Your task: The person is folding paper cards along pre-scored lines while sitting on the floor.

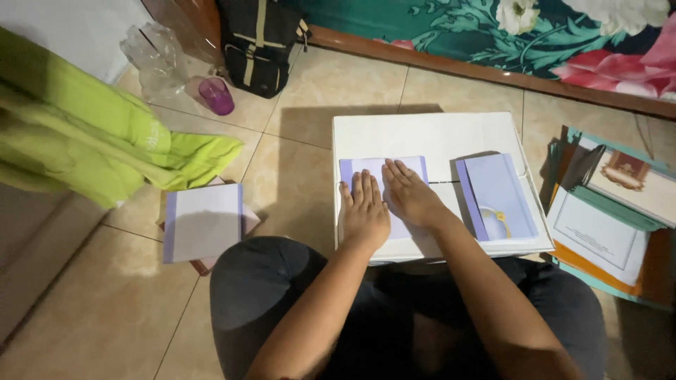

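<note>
Beige floor tiles (338,84) carry everything; the person sits on them with a white board (436,134) across the lap as a firm, flat working surface. Green cloth (91,141) is heaped at far left, out of the way. A stack of cards (605,211) sits at right and a smaller pile (204,222) at left, each within reach of one arm. Another lilac card (496,197) lies folded on the board's right half. Near the board's middle lies the lilac sheet (373,169). Both hands rest flat on it, fingers together and pressed down: left hand (365,211) on its lower left, right hand (408,193) just beside, seemingly flattening it.
</note>
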